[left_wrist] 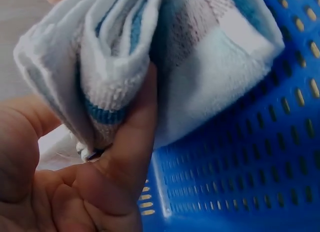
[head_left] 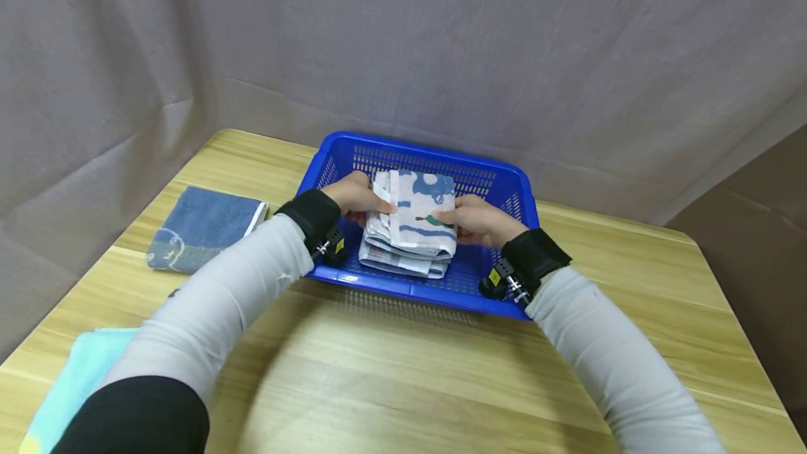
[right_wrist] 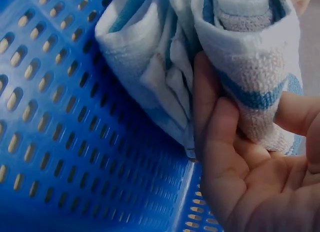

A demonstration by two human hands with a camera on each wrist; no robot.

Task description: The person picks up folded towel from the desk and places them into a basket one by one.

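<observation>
Blue towel (head_left: 204,219) beside the basket (head_left: 410,291)

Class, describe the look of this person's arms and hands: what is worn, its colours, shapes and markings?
Both arms have pale grey sleeves; black cloth shows above the left one. Each wrist wears a wide black band carrying a small, dark device with a yellow patch and a silvery fitting. The left hand and right hand are gloveless.

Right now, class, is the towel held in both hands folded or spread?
Folded: the towel is a compact bundle, and both wrist views show its layers doubled back.
</observation>
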